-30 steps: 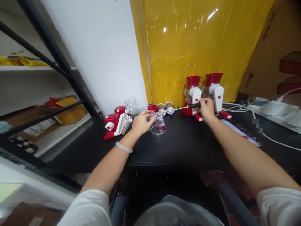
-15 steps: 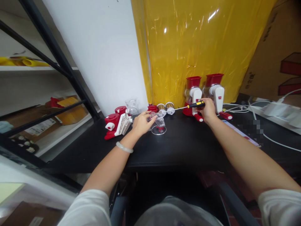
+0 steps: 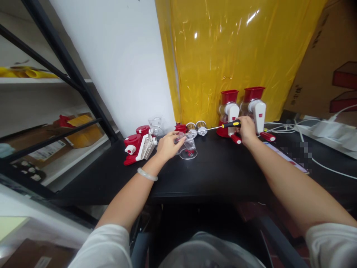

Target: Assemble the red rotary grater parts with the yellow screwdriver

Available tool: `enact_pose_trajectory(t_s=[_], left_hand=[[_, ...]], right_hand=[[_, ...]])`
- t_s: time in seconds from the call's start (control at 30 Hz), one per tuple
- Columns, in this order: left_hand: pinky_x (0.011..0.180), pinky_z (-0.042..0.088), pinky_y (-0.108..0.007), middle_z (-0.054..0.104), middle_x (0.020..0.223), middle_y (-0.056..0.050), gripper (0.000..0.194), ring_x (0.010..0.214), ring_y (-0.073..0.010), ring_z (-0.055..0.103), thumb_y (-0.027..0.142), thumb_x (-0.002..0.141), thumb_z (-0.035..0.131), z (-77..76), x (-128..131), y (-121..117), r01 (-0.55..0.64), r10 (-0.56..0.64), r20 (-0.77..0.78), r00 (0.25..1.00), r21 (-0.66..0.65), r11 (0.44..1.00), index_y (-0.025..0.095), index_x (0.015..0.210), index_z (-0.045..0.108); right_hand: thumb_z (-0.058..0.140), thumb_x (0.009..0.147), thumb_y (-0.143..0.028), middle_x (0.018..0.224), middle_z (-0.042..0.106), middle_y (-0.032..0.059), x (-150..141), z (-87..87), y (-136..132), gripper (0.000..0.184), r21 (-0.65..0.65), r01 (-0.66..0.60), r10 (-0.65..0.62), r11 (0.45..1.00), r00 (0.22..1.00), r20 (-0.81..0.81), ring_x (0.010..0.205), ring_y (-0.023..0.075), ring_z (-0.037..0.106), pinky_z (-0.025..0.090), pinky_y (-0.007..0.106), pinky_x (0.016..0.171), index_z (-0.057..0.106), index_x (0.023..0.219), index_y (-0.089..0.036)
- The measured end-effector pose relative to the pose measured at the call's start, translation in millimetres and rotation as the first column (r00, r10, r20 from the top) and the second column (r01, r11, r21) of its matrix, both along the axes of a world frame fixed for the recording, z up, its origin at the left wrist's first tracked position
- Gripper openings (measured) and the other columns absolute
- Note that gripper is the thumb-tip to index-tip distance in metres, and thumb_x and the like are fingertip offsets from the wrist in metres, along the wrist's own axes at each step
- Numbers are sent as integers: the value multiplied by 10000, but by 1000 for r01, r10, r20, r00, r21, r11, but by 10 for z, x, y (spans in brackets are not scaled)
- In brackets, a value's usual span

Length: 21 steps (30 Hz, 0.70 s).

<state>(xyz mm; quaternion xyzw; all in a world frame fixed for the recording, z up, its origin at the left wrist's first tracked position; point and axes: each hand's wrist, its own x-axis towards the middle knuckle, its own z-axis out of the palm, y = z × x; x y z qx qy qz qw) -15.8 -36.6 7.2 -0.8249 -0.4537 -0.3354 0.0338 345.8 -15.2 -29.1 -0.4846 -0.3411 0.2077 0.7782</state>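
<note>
My left hand [image 3: 170, 145] is closed around a clear plastic grater housing [image 3: 189, 143], whose round rim faces down toward the table. In my right hand [image 3: 246, 130] is a screwdriver [image 3: 231, 124] with a black and yellow handle, gripped by its end. Its long thin shaft points left, and the tip reaches the clear housing close to my left fingers; the exact contact point is too small to make out. Just behind the housing stand two white-capped grater drums [image 3: 201, 128]. A small red part [image 3: 180, 128] is partly hidden behind my left hand.
Two assembled red and white rotary graters [image 3: 229, 111] stand behind my right hand. Red bases with a white crank handle [image 3: 145, 147] lie at the left. A phone [image 3: 287, 158], cables and a power strip [image 3: 329, 130] occupy the right. A black shelf frame [image 3: 69, 83] rises at far left.
Almost nothing differs. The screwdriver and my right hand have shifted very slightly; my left hand stays on the clear housing.
</note>
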Motion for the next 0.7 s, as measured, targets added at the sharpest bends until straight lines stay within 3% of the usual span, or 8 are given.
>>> enact_pose_trajectory(t_s=[0.27,0.53,0.7], left_hand=[[1027,563,-428,725,1341,-81,346,1191,-288,702,473,994,608,9,6,-8,0,0,-2,1000,0,1000,194,975,813],[1023,564,-428,727,1333,-79,339,1197,-285,702,479,992,612,7,5,-12,-3,3,-1,1000,-1,1000,206,981,814],[1027,562,-426,724,1341,-84,343,1195,-285,703,473,993,610,13,6,-15,1,-1,-9,1000,-4,1000,196,992,812]], right_hand=[[624,734,-332,720,570,-21,-11,9,12,125,103,-87,104,991,979,-173,527,123,529,411,217,387,552,787,-246],[583,742,-323,697,573,-22,-21,13,-12,93,92,-103,116,990,983,-144,521,124,530,442,224,406,560,795,-250],[611,823,-413,701,599,-15,-14,6,-20,177,41,-34,36,999,998,-46,504,124,534,441,232,400,570,791,-244]])
